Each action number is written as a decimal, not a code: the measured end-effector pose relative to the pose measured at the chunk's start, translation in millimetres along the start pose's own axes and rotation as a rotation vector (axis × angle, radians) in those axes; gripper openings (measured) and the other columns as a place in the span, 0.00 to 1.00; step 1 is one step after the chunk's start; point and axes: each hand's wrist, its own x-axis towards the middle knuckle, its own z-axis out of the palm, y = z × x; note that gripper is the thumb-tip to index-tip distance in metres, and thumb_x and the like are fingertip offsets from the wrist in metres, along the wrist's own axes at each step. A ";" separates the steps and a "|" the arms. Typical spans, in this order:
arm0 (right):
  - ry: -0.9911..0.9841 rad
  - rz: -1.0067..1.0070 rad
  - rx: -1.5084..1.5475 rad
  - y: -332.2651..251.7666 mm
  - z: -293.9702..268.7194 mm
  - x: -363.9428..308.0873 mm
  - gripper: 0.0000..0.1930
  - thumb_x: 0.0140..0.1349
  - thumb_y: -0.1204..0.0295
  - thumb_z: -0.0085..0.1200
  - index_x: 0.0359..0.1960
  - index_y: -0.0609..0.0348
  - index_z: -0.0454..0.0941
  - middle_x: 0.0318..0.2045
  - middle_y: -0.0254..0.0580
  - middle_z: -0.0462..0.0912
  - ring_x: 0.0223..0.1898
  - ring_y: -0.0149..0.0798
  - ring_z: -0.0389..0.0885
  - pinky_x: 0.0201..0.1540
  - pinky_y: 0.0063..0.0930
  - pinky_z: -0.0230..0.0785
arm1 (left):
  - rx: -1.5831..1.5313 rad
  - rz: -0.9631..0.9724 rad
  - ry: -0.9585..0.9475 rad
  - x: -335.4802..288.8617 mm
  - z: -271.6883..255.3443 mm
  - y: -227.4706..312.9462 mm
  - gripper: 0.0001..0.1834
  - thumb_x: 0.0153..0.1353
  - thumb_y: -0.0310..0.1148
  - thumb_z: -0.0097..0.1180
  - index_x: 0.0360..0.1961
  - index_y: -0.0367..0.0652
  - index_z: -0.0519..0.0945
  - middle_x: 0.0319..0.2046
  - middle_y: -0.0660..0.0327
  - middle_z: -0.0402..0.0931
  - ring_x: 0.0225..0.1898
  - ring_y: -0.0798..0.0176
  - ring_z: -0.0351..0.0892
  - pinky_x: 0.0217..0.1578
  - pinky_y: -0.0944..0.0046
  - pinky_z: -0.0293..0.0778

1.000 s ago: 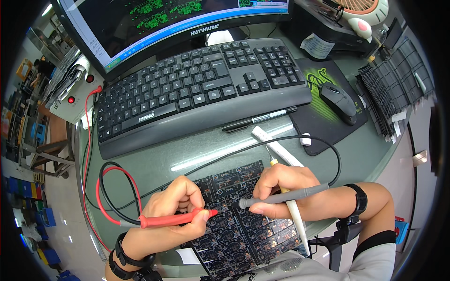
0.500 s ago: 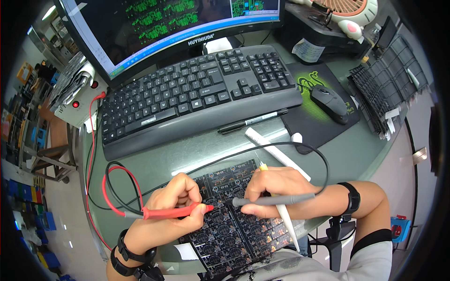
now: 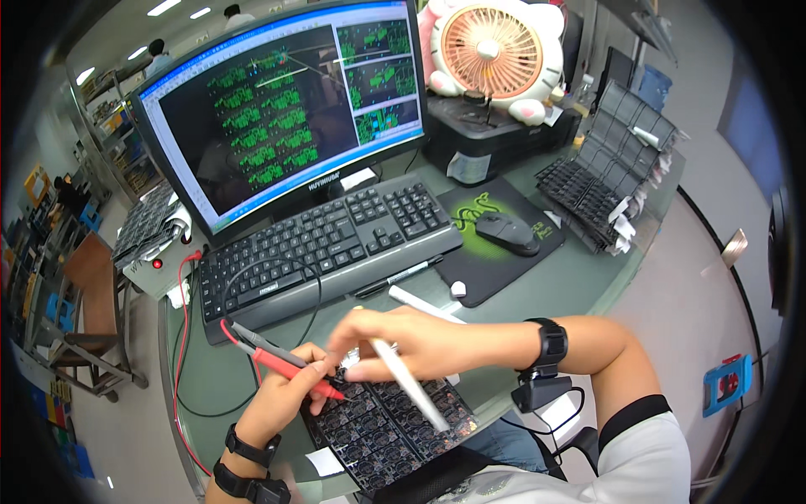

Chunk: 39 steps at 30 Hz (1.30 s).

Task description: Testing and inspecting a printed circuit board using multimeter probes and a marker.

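- Monitor [image 3: 277,118] and keyboard [image 3: 327,244] — well beyond the fingertips, the screen facing the person.
- Black circuit panel [image 3: 378,424] — flat under both hands, likely for probing.
- Right hand [image 3: 420,340] — fingers curled round a white pen [image 3: 407,382], fingertips pressing the panel.
- Left hand [image 3: 285,395] — fingers closed on a red probe [image 3: 294,374], a grey probe [image 3: 269,344] just beside it, tips angled toward the right fingertips.

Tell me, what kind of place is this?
Most likely an electronics test bench in a factory or repair shop. The left hand holds a red probe over a dark circuit board panel, a monitor shows green board layouts, and more boards are stacked at the desk's far right.
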 end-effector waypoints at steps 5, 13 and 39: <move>0.459 0.020 -0.729 40.8 -80.4 -14.3 0.06 0.64 0.69 0.52 0.38 0.56 0.77 0.34 0.43 0.80 0.39 0.43 0.78 0.42 0.35 0.70 | -0.151 0.055 0.074 3.3 -1.8 1.7 0.14 0.65 0.38 0.43 0.32 0.36 0.74 0.17 0.64 0.67 0.15 0.72 0.64 0.18 0.74 0.59; 0.344 -0.166 -1.131 71.5 -92.4 -8.0 0.03 0.58 0.68 0.50 0.30 0.50 0.74 0.28 0.37 0.77 0.40 0.44 0.75 0.49 0.37 0.62 | -0.371 0.200 0.176 0.4 -9.6 -4.9 0.15 0.63 0.38 0.43 0.31 0.34 0.72 0.17 0.63 0.66 0.13 0.71 0.60 0.14 0.72 0.57; 1.096 -0.123 -1.310 11.1 -130.6 -111.4 0.24 0.56 0.83 0.46 0.56 0.60 0.68 0.50 0.55 0.76 0.50 0.52 0.77 0.53 0.35 0.71 | -0.335 0.640 0.634 7.7 -5.4 -15.0 0.15 0.68 0.43 0.39 0.36 0.42 0.70 0.20 0.61 0.71 0.17 0.73 0.68 0.17 0.75 0.61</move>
